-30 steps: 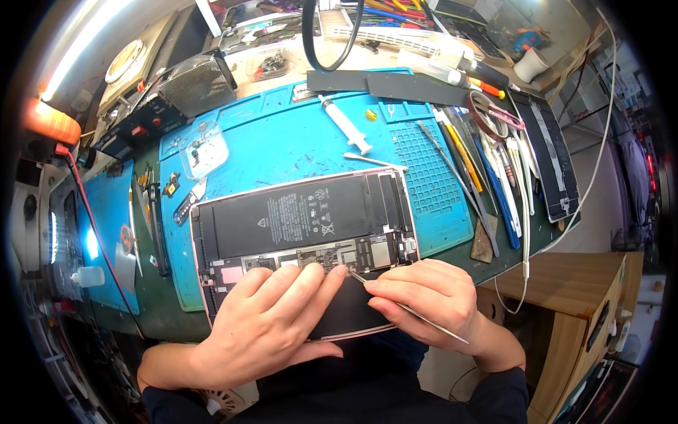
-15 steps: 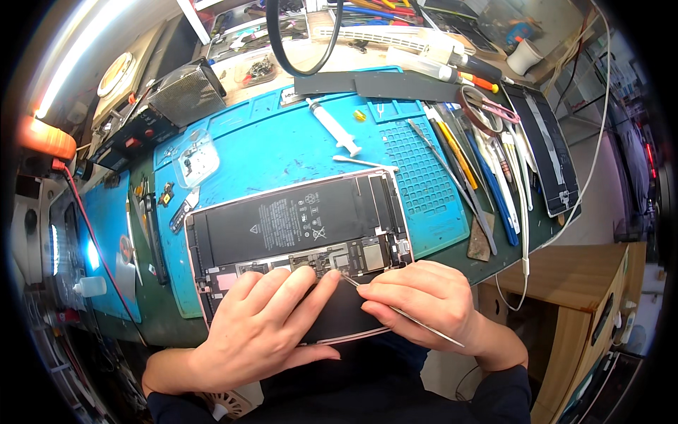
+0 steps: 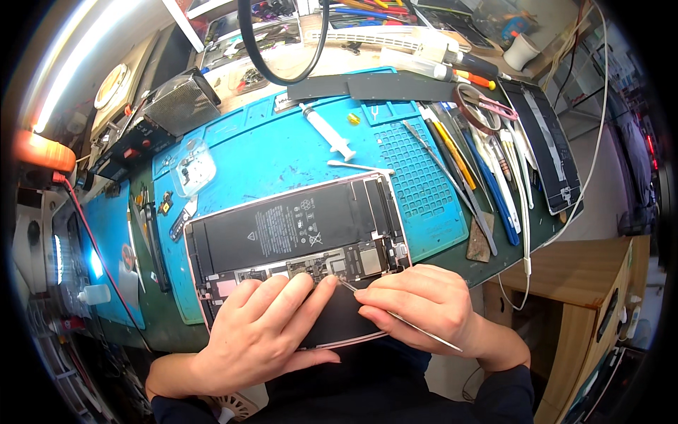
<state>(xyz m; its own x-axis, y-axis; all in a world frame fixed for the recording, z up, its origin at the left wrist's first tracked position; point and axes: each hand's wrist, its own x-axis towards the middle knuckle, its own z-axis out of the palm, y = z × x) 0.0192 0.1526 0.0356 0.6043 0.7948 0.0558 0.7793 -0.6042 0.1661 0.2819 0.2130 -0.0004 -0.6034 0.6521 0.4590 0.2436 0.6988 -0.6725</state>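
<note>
- Hands first: left hand [image 3: 265, 328] lies flat, fingers spread, pressing the opened tablet [image 3: 296, 251] at the mat's near edge; right hand [image 3: 424, 307] pinches a thin metal probe [image 3: 395, 316].
- Tablet: likely light, stiff, fragile inside; best steadied by its frame.
- Blue mat [image 3: 282, 152] beyond offers open room; tools [image 3: 466, 162] crowd the right.

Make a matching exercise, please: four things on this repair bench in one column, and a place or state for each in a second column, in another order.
Things:
1. opened tablet
2. syringe
3. right hand
4. left hand

Places or states:
A. lies alone on the blue mat, beyond the tablet
B. holds a thin metal tool
C. rests flat, fingers spread, on the tablet's near part
D. lies open, dark battery showing

Pairs: 1-D, 2-A, 3-B, 4-C
</note>
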